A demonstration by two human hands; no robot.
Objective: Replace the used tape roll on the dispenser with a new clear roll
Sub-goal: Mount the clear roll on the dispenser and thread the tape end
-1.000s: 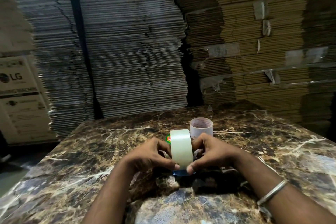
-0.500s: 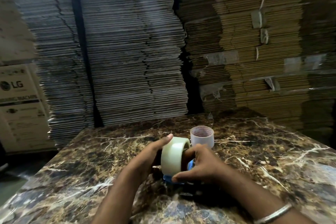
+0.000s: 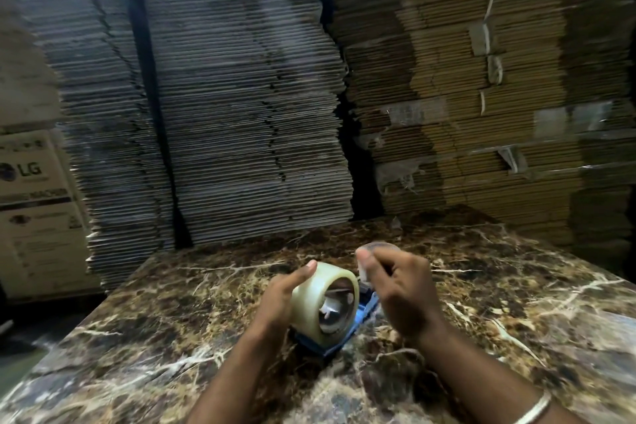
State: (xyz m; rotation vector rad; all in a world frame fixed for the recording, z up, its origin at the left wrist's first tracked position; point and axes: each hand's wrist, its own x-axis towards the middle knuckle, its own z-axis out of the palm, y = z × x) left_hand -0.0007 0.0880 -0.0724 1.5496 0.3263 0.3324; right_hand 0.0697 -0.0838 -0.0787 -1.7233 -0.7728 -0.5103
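Grip first: left hand (image 3: 280, 298) cupped around outer face of the new pale, translucent clear tape roll (image 3: 321, 303), thumb on top, closed on it. Right hand (image 3: 401, 289) lifted just right of the roll, fingers loosely curled, blurred; cannot tell if it pinches anything. Roll stands on edge on the blue plastic tape dispenser (image 3: 339, 337), hub visible through the core, so it looks seated or nearly so. Dispenser lies on the brown veined marble surface (image 3: 172, 337). Behind the right hand, small empty translucent used tape core (image 3: 380, 246), partly hidden. Handling guess: 1 roll is light, stiff ring, glossy and slippery outside; best held across the 2 flat rims or by the core, away from any sticky loose end. Stacks of flattened cardboard (image 3: 247, 96) behind.
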